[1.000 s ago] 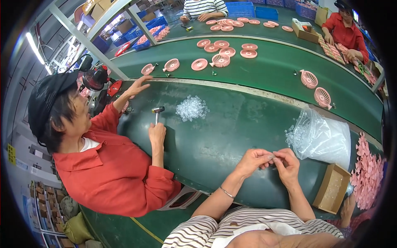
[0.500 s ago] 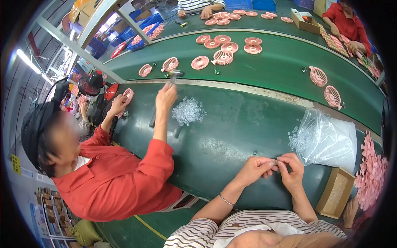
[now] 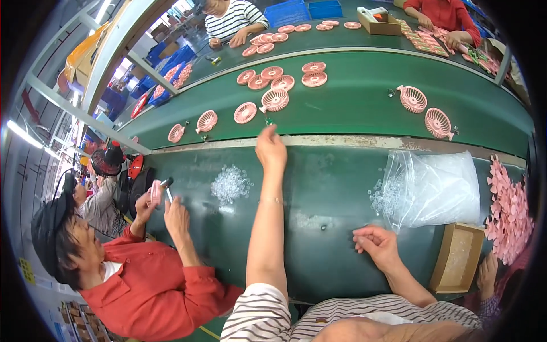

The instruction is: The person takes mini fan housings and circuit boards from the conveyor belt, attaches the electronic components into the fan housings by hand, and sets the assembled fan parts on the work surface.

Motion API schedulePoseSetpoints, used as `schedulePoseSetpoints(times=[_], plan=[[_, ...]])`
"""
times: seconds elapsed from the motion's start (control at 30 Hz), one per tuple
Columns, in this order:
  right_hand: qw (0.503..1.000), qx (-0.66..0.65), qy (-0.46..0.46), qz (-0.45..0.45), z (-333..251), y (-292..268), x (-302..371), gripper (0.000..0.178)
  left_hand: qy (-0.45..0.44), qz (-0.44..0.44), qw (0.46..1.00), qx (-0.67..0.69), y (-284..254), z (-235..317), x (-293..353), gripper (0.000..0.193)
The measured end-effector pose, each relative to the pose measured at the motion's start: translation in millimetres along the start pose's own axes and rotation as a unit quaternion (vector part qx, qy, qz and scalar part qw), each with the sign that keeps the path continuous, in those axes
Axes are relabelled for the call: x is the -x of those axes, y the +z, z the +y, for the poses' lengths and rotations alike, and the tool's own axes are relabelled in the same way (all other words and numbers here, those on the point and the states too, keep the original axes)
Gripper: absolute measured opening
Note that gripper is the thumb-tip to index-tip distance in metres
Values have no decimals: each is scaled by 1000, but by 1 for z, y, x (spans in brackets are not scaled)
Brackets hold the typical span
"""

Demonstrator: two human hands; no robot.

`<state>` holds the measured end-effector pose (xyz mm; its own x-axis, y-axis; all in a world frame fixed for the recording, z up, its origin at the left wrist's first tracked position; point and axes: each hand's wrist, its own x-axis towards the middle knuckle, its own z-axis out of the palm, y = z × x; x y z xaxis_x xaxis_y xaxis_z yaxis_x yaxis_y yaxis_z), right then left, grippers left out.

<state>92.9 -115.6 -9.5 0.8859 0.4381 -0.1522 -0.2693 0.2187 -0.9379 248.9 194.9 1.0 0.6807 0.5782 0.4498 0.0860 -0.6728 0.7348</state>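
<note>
My left hand (image 3: 270,149) is stretched far forward to the metal strip at the edge of the green conveyor belt (image 3: 353,108). Its fingers point at a small dark piece (image 3: 268,121) just below a pink round fan grille (image 3: 274,100); I cannot tell whether the fingers hold anything. My right hand (image 3: 376,245) rests on the dark green table (image 3: 319,194) close to me, fingers curled in, with nothing visible in it. A clear plastic bag (image 3: 433,188) of small clear parts lies just beyond that hand.
A loose heap of small clear parts (image 3: 229,183) lies left of my arm. A co-worker in red (image 3: 148,285) at my left holds a pink part and a tool (image 3: 165,188). A cardboard box (image 3: 456,256) and pink blades (image 3: 510,211) sit right. Several pink grilles ride the belt.
My hands were together over the table, working one small piece. Now my left arm has reached out to the belt edge and my right hand stays back. The co-worker's hand has drawn back from the belt.
</note>
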Motion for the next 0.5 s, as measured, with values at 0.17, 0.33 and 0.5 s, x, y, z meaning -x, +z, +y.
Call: schedulePoseSetpoints(times=[0.17, 0.33, 0.5], plan=[[999, -11, 6, -31, 1, 1, -4, 15, -26, 103, 992, -63, 44, -41, -110, 28], [998, -35, 37, -33, 0, -1, -4, 17, -88, -60, 978, -180, 70, -43, -167, 62], [999, -36, 38, -11, 1, -3, 6, 15, -300, -287, 902, 115, 86, 0, -124, 9]])
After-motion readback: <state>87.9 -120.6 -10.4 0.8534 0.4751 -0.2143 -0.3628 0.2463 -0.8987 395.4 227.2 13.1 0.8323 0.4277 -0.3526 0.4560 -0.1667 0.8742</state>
